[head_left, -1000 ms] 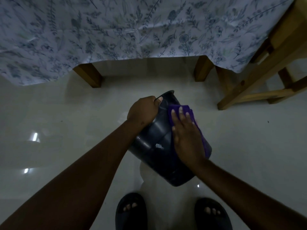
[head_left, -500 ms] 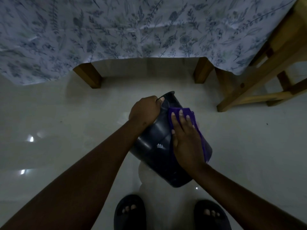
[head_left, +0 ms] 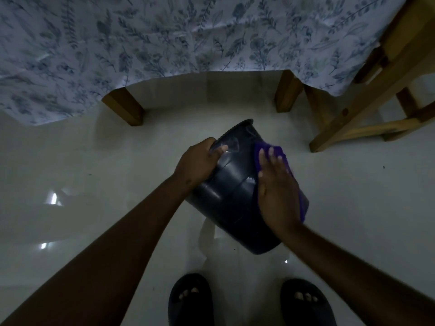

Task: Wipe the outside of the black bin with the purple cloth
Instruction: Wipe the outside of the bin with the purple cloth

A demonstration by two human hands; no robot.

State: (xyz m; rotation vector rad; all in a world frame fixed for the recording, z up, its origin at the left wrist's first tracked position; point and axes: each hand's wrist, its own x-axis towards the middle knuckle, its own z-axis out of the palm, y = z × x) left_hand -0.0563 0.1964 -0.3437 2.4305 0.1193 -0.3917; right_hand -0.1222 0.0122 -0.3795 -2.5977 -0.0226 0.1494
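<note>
Bin: I saw the black bin (head_left: 231,196) held tilted above the pale floor (head_left: 94,161), its rim at the far end and its base near my feet.
Left hand: my left hand (head_left: 200,161) was curled around the bin's rim, fingers clamped on it.
Right hand: my right hand (head_left: 276,191) lay flat, fingers spread, pressing the purple cloth (head_left: 286,161) against the bin's right side.
Surroundings: a floral cloth (head_left: 164,38) hung over wooden legs (head_left: 127,107) at the far side; black sandals (head_left: 190,300) stood nearest.
</note>
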